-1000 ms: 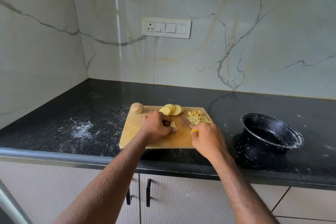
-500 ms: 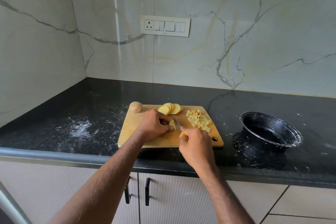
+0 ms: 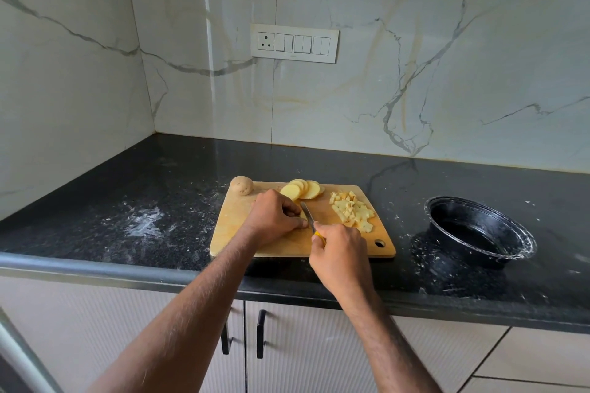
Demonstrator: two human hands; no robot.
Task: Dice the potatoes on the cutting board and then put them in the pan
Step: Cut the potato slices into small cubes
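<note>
Since a second ago the right hand (image 3: pixel 340 252) has drawn back from the heap of pale yellow potato dice (image 3: pixel 351 210) toward the middle of the rectangular wooden cutting board (image 3: pixel 236 226). It is curled round the yellow handle of the small steel-bladed knife (image 3: pixel 309 217), and the blade now lies right beside the fingertips of the left hand (image 3: pixel 276 218). That hand is curled over a small piece of potato, pinning it to the board; most of the piece is hidden under the fingers. I judge this to be a return to cutting after pushing finished dice aside, so dicing is partway through.

Much is left: a fan of round potato slices (image 3: pixel 303 190) lies at the board's upper edge, and a whole brown unpeeled potato (image 3: pixel 242 185) sits at its upper left corner. The round black pan (image 3: pixel 523 242), right of centre and well apart from the board, holds no potato that I can see.

The board rests on a black speckled stone counter (image 3: pixel 143 182) dusted with white smears. Behind rise white marble-veined wall panels (image 3: pixel 415 57) with a white switch-and-socket plate (image 3: pixel 293 43); pale ribbed cabinet doors (image 3: pixel 287 344) with black handles fill the bottom of the frame.
</note>
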